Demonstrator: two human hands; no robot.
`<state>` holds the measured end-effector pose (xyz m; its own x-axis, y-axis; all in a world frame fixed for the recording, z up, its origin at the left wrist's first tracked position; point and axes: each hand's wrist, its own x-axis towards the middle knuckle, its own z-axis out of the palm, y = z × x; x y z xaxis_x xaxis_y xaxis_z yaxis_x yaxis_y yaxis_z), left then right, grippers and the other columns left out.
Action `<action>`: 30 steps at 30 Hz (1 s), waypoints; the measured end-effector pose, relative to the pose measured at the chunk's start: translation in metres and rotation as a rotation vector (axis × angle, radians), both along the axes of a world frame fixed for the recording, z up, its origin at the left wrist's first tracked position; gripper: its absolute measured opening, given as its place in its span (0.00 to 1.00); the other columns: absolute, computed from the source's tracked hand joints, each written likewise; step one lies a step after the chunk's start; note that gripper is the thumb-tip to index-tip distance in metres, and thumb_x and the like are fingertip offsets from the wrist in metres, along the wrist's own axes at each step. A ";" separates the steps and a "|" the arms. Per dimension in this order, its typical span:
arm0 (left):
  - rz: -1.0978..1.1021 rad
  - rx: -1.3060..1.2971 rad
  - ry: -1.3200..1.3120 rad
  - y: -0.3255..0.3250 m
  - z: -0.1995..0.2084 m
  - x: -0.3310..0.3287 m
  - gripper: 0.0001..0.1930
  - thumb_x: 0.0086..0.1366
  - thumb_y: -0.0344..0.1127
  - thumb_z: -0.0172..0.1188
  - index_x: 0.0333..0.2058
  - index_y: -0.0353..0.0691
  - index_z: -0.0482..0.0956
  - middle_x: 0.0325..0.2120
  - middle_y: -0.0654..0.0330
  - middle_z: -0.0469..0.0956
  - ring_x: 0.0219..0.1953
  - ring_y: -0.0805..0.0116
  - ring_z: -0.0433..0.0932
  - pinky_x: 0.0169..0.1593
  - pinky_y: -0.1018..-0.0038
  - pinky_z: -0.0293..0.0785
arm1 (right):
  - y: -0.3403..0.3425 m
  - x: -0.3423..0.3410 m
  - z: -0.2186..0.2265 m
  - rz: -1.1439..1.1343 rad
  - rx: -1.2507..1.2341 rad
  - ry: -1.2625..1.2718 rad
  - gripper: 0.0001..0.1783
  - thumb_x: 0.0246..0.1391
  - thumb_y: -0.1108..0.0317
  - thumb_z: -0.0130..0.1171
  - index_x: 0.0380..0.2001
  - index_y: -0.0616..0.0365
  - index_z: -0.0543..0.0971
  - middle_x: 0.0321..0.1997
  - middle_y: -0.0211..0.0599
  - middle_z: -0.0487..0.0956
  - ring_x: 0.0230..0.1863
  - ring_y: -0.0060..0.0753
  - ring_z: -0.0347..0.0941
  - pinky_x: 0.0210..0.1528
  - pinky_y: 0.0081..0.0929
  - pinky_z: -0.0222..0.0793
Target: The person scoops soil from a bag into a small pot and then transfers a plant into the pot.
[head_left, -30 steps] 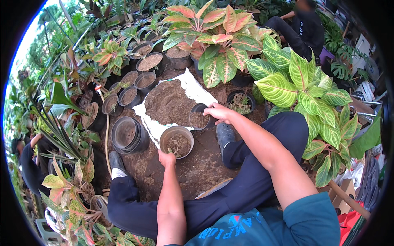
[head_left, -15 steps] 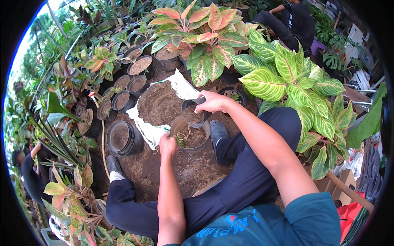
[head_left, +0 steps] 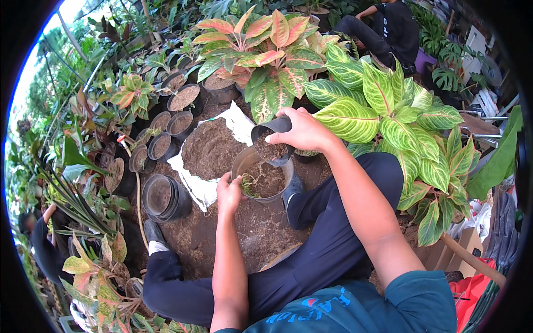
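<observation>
A small black plant pot [head_left: 265,131] is gripped by my right hand [head_left: 300,131], fingers over its far side and thumb at the rim. It tilts over a wider black pot, and dark soil [head_left: 270,150] shows at its mouth. My left hand [head_left: 229,191] holds the rim of the wider pot [head_left: 272,198] at its left side. Inside that pot lie soil and a small green seedling [head_left: 251,186] with thin pale stems, near my left fingers. Left of the pots, a heap of brown soil [head_left: 210,149] rests on a white sack [head_left: 195,187].
Nested black pots [head_left: 166,197] stand on the left, with soil-filled pots [head_left: 180,123] behind. Large leafy plants, one pink-green [head_left: 286,61] and one yellow-green [head_left: 383,105], border the far and right sides. Another person [head_left: 388,33] sits at the far right; a second [head_left: 44,244] is at the left.
My right hand has tipped the small pot further over, its mouth turning toward the wider pot. My left thumb has shifted at the wider pot's rim. The view has moved slightly.
</observation>
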<state>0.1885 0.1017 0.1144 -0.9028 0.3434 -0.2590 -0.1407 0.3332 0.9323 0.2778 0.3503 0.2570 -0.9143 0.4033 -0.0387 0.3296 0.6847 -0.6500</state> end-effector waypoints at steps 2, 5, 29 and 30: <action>-0.004 0.059 -0.051 0.002 0.007 0.001 0.15 0.72 0.32 0.55 0.53 0.32 0.79 0.35 0.57 0.83 0.29 0.70 0.81 0.26 0.74 0.78 | 0.003 0.000 0.001 0.004 -0.014 0.023 0.52 0.42 0.41 0.79 0.66 0.58 0.72 0.61 0.59 0.73 0.63 0.56 0.72 0.66 0.42 0.68; 0.006 0.118 -0.073 0.008 0.023 0.010 0.15 0.72 0.33 0.54 0.53 0.33 0.78 0.36 0.57 0.84 0.29 0.70 0.81 0.27 0.75 0.78 | 0.002 0.005 0.010 -0.005 0.049 0.002 0.50 0.42 0.42 0.79 0.66 0.55 0.73 0.59 0.56 0.72 0.62 0.54 0.72 0.66 0.41 0.68; 0.005 0.302 -0.024 0.016 0.049 0.013 0.11 0.70 0.30 0.55 0.48 0.34 0.79 0.36 0.59 0.81 0.36 0.73 0.75 0.44 0.73 0.72 | 0.000 0.015 0.024 0.060 -0.042 0.272 0.44 0.40 0.48 0.82 0.60 0.50 0.76 0.57 0.51 0.71 0.64 0.55 0.66 0.69 0.43 0.64; 0.011 0.307 -0.021 0.017 0.048 0.014 0.11 0.70 0.31 0.55 0.48 0.34 0.78 0.36 0.60 0.81 0.37 0.73 0.75 0.44 0.73 0.72 | 0.000 0.015 0.024 0.055 -0.041 0.271 0.44 0.40 0.48 0.82 0.60 0.49 0.76 0.57 0.51 0.71 0.64 0.55 0.66 0.69 0.43 0.64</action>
